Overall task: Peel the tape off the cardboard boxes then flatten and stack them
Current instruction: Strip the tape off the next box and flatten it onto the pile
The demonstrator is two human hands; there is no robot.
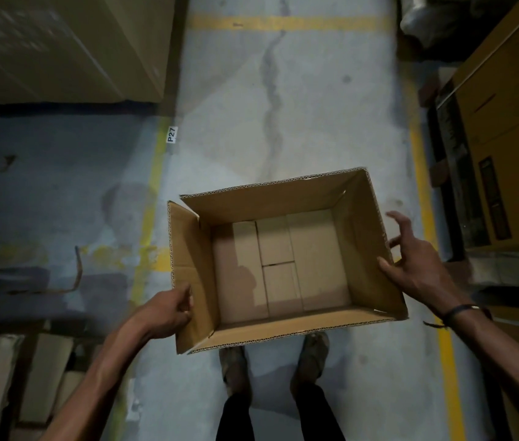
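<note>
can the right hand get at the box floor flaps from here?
Probably yes. The box is open on top and looks empty, so the floor flaps lie exposed. The right hand sits at the right wall with fingers spread; only that wall's rim stands between.

- Dim, murky light; the concrete floor (pixel 315 106) is brightest up the aisle.
- Corners sink into shadow.
- The box (pixel 287 262) interior holds a soft shadow on its left side.
- Cartons (pixel 61 43) top left are smeared; edges bend, wide-angle.
</note>
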